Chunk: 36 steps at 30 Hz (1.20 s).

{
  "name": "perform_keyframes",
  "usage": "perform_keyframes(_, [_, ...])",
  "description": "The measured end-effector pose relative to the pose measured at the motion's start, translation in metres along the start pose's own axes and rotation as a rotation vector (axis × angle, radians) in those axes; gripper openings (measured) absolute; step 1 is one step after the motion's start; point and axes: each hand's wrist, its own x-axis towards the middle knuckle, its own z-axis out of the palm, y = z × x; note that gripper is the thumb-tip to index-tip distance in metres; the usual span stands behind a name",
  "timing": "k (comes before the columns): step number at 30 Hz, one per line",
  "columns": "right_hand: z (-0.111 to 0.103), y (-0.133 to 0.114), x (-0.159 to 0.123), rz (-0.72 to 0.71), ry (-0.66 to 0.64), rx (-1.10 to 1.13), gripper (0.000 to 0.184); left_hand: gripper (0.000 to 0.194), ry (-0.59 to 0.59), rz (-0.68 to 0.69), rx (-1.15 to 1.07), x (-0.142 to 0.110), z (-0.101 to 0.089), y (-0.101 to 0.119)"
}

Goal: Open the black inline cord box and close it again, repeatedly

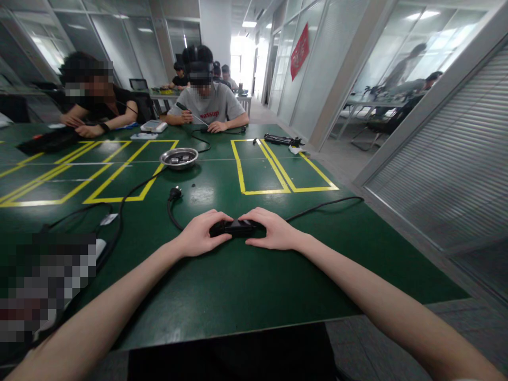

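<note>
The table point(238, 291) has a smooth green top, which shines under the light. If twelve o'clock is its far edge, yellow tape point(265, 192) makes rectangles toward ten and toward one o'clock. A metal bowl point(179, 167) stands near eleven; a black plug point(174, 194) rests near ten. One black cable point(325, 203) runs toward three, and a long black device point(280, 139) lies at one o'clock.

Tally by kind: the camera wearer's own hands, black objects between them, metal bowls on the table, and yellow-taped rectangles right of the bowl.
Own hands: 2, left hand and right hand
Black object: 1
Metal bowl: 1
Yellow-taped rectangles: 2, nearer left one and right one
Total: 6
</note>
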Motion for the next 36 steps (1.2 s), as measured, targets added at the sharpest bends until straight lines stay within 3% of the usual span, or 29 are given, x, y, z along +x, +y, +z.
perform_keyframes(13, [0.002,0.004,-0.001,0.005,0.022,0.038,0.037,0.027,0.039,0.052,-0.028,-0.002,0.003,0.003])
perform_keyframes(20, [0.002,0.002,-0.001,-0.008,0.034,-0.013,0.034,0.026,-0.008,0.025,0.001,-0.002,0.002,0.004])
perform_keyframes(27, [0.004,0.010,-0.002,-0.090,0.053,0.004,0.032,0.021,-0.016,0.087,0.019,-0.003,0.006,0.004])
perform_keyframes(36, [0.005,0.001,0.002,-0.057,0.021,-0.187,0.032,0.028,-0.023,0.062,0.083,0.001,0.003,0.006])
